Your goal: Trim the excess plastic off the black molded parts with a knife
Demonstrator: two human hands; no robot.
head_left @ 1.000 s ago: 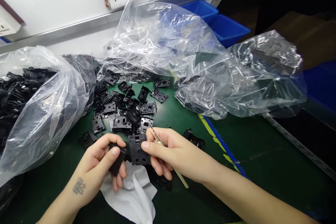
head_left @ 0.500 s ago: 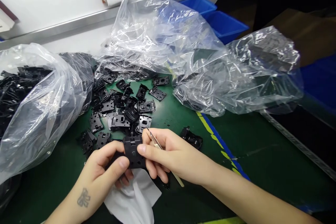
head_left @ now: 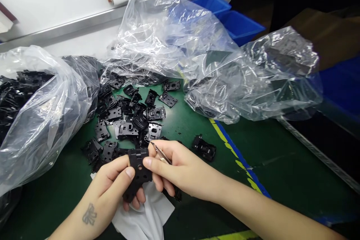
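Between my two hands, near the lower middle of the view, is a flat black plastic part (head_left: 140, 172) with small holes and a hinge-like top edge. My left hand (head_left: 115, 182) grips its left side, thumb on the face and fingers curled behind. My right hand (head_left: 174, 167) pinches the right edge with thumb and forefinger. Pointed metal tweezers (head_left: 161, 153) are also tucked in that hand, tips toward the upper left. Another dark piece shows under the part, partly hidden by the fingers. A white cloth (head_left: 146, 217) lies below my hands.
A pile of similar black parts (head_left: 128, 127) lies beyond my hands on the green tabletop (head_left: 191, 202). One more black part (head_left: 204, 147) sits to the right. Clear plastic bags (head_left: 213, 82) spread across the back, and a bag of parts (head_left: 64, 101) stands left. Blue bins (head_left: 242, 26) are behind.
Both hands have shifted slightly left with the black plastic part. It has tilted, its middle hole now shows lighter, and more of the dark piece beneath is visible.
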